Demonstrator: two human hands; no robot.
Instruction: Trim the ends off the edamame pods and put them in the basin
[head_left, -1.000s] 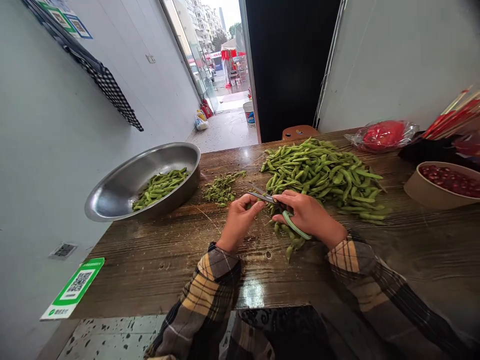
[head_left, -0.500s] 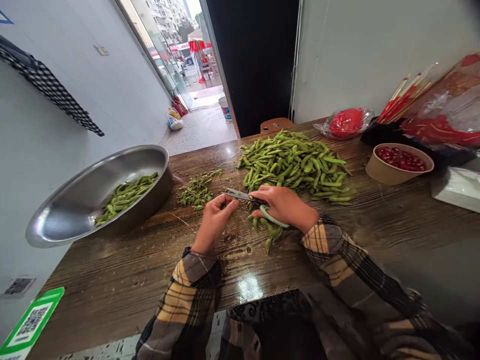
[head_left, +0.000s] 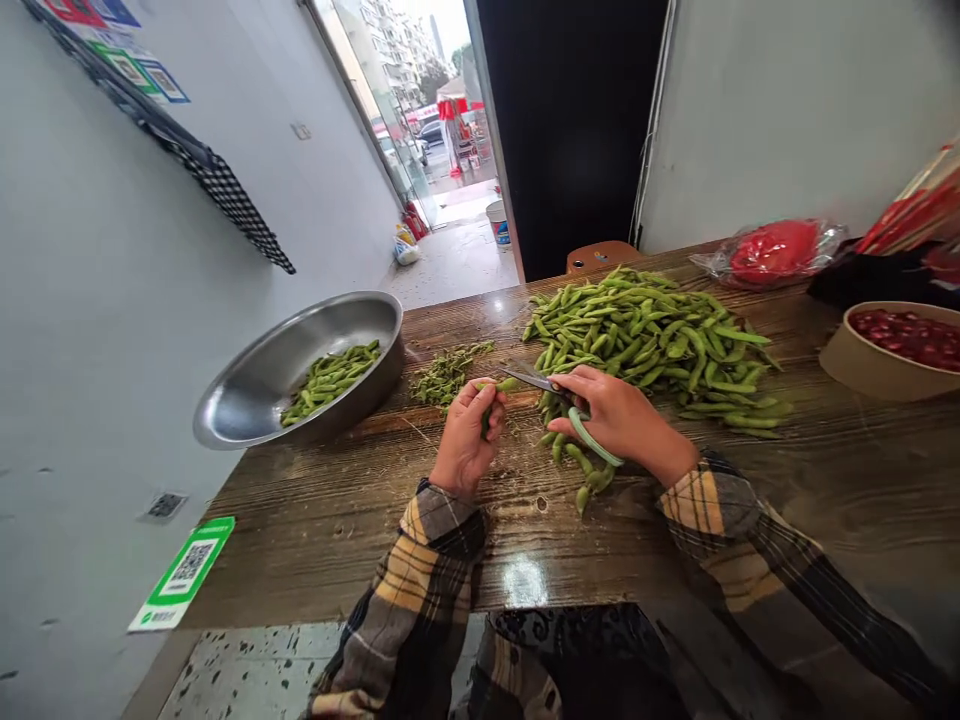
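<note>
My left hand (head_left: 470, 432) pinches a green edamame pod (head_left: 508, 384) whose tip sticks out to the right; more green shows under the curled fingers. My right hand (head_left: 611, 415) grips scissors (head_left: 534, 377) with pale green handles, and their parted blades point left, close to the pod's tip. Behind the right hand spreads a large heap of edamame pods (head_left: 645, 330), with a few lying below that hand. A small pile of green trimmings (head_left: 448, 374) lies beyond my left hand. To the left, a tilted steel basin (head_left: 259, 385) holds several pods.
A paper bowl of red seeds (head_left: 885, 365) stands at the right, near a red item in clear plastic (head_left: 780, 252). A green QR card (head_left: 187, 575) sits at the table's left edge. Beyond the wooden table (head_left: 360, 530) are a brown stool (head_left: 600, 256) and an open doorway.
The view has swung left, so things appear further right. My left hand has turned, its fingers more curled, and a pod now shows at its fingertips. The scissor blades have drawn back from the fingers.
</note>
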